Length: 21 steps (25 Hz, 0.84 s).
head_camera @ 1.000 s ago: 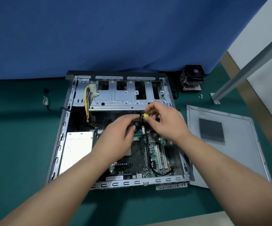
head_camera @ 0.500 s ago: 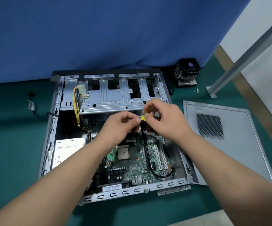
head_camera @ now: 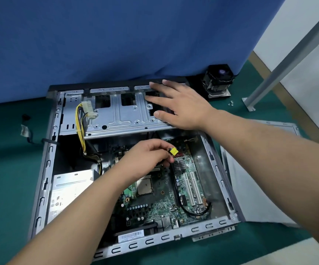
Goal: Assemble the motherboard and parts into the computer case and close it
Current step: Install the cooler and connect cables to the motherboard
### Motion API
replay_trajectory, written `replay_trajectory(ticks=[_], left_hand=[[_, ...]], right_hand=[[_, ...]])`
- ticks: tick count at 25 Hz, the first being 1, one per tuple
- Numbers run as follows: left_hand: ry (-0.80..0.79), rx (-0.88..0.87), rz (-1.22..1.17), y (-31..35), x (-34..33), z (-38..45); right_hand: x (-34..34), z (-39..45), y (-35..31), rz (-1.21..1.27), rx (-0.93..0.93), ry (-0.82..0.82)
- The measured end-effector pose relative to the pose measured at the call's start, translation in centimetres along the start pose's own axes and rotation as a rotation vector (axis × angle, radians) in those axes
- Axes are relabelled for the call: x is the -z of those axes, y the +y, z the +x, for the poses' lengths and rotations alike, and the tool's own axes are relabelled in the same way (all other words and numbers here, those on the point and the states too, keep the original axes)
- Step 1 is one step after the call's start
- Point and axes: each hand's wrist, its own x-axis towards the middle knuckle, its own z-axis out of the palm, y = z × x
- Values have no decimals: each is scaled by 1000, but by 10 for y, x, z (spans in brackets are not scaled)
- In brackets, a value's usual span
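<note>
The open computer case lies flat on the green mat, with the green motherboard seated inside it. My left hand hovers over the board and pinches a black cable by its yellow connector. My right hand is spread flat, fingers apart, over the right end of the metal drive cage, holding nothing. The silver power supply sits in the case's left side. The grey side panel lies on the mat right of the case, partly hidden by my right forearm.
A black CPU cooler with fan stands behind the case at the right, a few small screws beside it. A metal post with a foot plate slants up at the right. A loose cable lies left of the case. Blue curtain behind.
My right hand has let go of the yellow connector and moved up onto the drive cage, fingers spread. My left hand keeps the connector. The camera has moved closer to the case.
</note>
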Motion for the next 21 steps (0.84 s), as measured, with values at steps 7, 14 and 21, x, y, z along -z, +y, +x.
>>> replay_trajectory(ticks=[7, 14, 21], left_hand=[[12, -54, 59, -11, -5, 5], [73, 16, 265, -15, -13, 30], [107, -87, 580, -8, -44, 74]], right_hand=[[-5, 2, 3, 4, 21, -12], [-7, 4, 6, 33, 22, -2], [-10, 6, 8, 65, 25, 21]])
